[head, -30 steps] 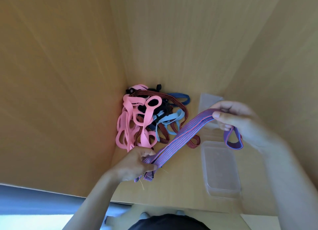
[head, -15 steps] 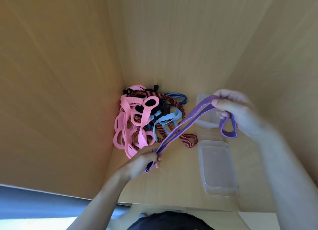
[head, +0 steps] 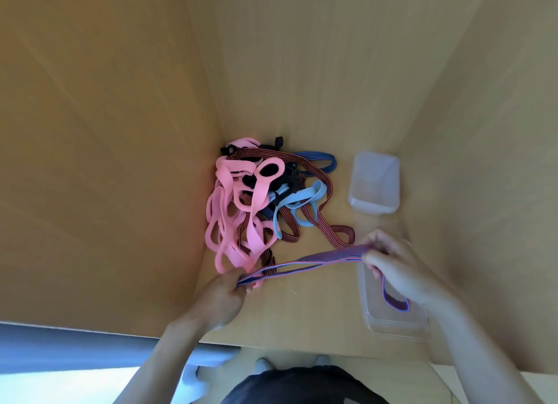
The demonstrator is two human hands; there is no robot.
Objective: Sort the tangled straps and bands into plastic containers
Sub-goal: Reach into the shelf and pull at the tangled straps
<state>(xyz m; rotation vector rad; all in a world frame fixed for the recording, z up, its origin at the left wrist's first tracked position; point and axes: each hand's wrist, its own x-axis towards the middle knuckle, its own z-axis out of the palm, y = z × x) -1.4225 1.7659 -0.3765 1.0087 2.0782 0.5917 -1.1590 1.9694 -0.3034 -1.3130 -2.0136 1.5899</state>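
The desk (head: 302,316) was pale wood, closed in by panels of the same wood: a left panel (head: 90,162) along its left edge, a back panel (head: 317,56) along its far edge and a right panel (head: 498,131) along its right edge. Below the near edge ran a blue-grey bar (head: 75,346), with pale floor (head: 45,388) beneath it. A dark garment (head: 302,385) showed at the bottom middle.

Purple strap (head: 314,263) — between both hands

Left hand (head: 222,298) and right hand (head: 398,270) each curled in grip
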